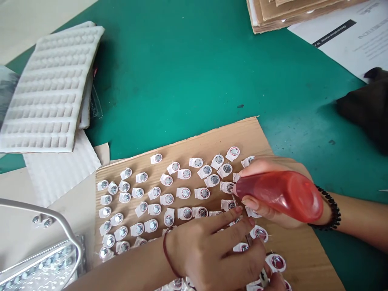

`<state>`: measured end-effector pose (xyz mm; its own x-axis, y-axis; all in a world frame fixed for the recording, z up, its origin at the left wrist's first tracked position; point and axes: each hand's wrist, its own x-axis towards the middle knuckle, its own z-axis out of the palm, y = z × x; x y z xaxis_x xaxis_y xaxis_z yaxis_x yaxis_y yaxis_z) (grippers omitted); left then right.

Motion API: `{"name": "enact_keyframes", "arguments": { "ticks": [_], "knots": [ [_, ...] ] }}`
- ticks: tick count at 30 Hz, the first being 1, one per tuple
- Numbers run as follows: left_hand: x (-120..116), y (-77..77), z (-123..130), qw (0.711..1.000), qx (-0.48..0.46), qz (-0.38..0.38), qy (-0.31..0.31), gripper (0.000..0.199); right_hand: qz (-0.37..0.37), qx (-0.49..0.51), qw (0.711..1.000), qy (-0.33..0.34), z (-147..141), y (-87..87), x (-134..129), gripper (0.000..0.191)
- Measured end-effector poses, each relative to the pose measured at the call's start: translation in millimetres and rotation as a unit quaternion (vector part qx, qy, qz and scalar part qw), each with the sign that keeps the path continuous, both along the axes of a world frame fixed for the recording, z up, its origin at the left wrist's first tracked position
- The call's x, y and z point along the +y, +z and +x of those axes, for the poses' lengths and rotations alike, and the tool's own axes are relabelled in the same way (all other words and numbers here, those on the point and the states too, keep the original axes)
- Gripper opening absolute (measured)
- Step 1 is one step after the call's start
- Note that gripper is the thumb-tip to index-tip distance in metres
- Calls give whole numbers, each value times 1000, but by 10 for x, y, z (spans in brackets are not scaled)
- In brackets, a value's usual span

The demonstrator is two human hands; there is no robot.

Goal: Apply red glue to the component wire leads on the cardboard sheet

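My right hand (291, 165) is wrapped around a red squeeze bottle (279, 194), tilted with its tip down at one of the small round silver pieces on white tabs (226, 187). My left hand (209, 250) reaches in from the lower left. Between its fingers is a thin metal tool, apparently tweezers (234, 199), whose point meets the same piece beside the bottle tip. Many such pieces, some with red rims, lie in loose rows on a cardboard sheet (303, 258). My left hand and forearm hide part of those rows.
White moulded foam trays (45, 89) are stacked at the upper left. Below them lie a clear plastic tray (42, 266) and a curved grey tube (57, 216). Stacked cardboard (287, 12), a printed sheet (357, 44) and a dark object (366, 109) rest on the green tabletop (176, 81).
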<state>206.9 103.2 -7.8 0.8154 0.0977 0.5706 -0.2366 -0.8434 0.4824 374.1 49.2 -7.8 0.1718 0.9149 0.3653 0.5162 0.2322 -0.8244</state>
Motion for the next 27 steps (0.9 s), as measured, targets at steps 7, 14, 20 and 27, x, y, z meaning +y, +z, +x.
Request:
{"name": "enact_keyframes", "arguments": {
  "ticks": [7,14,20,27],
  "knots": [
    [-9,-14,-18,1000,-4,-1,-1,10,-3,-11,1000,4,17,18,2,15],
    [10,-25,-9,1000,-7,0,-7,10,5,-42,999,-14,8,15,-14,24],
    [134,-44,27,995,-48,52,-64,16,5,-45,999,-20,3,-1,1,21],
    [134,-77,36,995,-66,41,-57,15,20,-39,999,-31,8,1,4,22]
  ]
}}
